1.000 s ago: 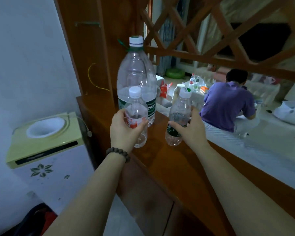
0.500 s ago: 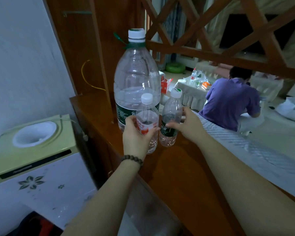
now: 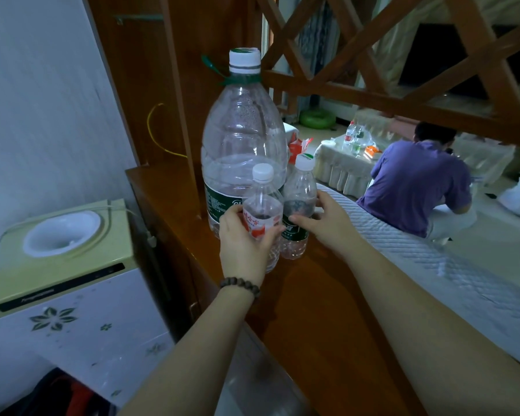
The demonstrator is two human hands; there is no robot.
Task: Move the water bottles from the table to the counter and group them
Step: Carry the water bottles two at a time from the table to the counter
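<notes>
A big clear jug (image 3: 241, 139) with a white cap and green label stands on the brown wooden counter (image 3: 318, 307). Right in front of it, my left hand (image 3: 244, 244) is wrapped around a small red-labelled bottle (image 3: 263, 205). Beside that, my right hand (image 3: 324, 220) grips a small green-labelled bottle (image 3: 299, 199) whose base rests on the counter. The two small bottles touch each other and sit against the jug. More bottles (image 3: 353, 139) stand on the far table (image 3: 342, 163).
A green-topped water dispenser (image 3: 57, 259) stands left of the counter, against the white wall. A wooden lattice (image 3: 373, 64) rises above the counter's far side. Beyond it a person in a purple shirt (image 3: 415, 184) sits by the cloth-covered table.
Both hands have carried the small bottles forward and together, from held apart to side by side against the big jug. The view has moved closer to the counter.
</notes>
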